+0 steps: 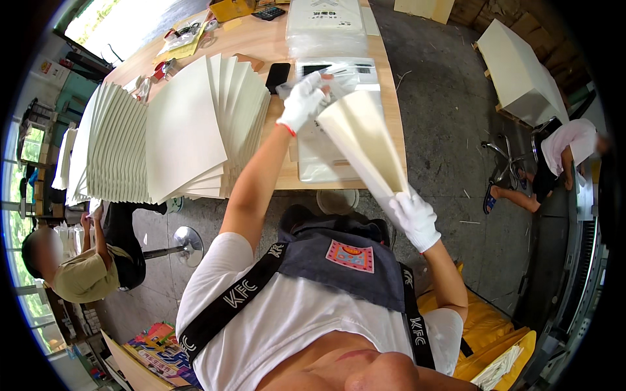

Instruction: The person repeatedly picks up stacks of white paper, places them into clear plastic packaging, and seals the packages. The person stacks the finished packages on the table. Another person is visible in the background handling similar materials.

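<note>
The person wears white cotton gloves on both hands and holds a stack of cream paper sheets [365, 140] in the air, above the near edge of the wooden table [274, 45]. The right hand [415, 218] is closed around the lower corner of this stack, with the fingers wrapped on it, just off the table's near edge. The left hand [304, 101] is at the upper end of the stack, over the table; its fingers are bent and seem to pinch the top edge of the sheets (I cannot tell exactly how many sheets it takes). The stack is tilted, its upper end over the table and its lower end toward the person's body. Under the stack, on the table, lie clear plastic bags [319, 153] on a flat pile. To the left of the held stack stands a big fanned pile of cream sheets [189, 130], and further left a second fanned pile [114, 146], both on the table. A black phone [278, 75] lies on the table between the big fanned pile and the left hand. At the far end of the table there is a calculator [268, 13]. Another person in an olive shirt [81, 274] sits below the left end of the table.
</note>
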A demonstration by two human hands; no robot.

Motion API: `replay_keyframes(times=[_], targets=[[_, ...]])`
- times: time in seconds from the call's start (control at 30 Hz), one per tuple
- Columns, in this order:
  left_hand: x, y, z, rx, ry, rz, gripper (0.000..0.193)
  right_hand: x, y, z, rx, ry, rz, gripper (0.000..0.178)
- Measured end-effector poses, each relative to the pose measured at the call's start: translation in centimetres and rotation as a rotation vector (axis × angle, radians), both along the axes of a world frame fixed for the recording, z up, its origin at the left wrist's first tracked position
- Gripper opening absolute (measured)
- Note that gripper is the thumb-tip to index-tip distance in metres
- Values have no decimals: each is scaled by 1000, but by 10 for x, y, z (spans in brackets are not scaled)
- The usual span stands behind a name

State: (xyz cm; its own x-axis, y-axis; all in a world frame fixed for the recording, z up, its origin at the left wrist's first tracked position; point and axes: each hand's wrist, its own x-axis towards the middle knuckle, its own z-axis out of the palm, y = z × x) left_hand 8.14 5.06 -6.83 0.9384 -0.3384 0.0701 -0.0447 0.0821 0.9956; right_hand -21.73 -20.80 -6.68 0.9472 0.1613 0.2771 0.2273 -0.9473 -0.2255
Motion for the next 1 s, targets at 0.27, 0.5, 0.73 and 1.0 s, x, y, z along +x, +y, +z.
replay_keyframes(times=[0.27,0.5,0.73,1.0], targets=[[-64,8,71,532,-521,-318,32,46,3,-15,15,374,65,19],[-168,19,-2,347,-753,-524,31,97,-22,-42,1192,893,121,25],[-151,-55,55,403,-1000,-294,37,154,40,-83,123,-23,309,38],[-140,-19,-34,453,-525,141,17,77,95,-2,-47,278,175,56]])
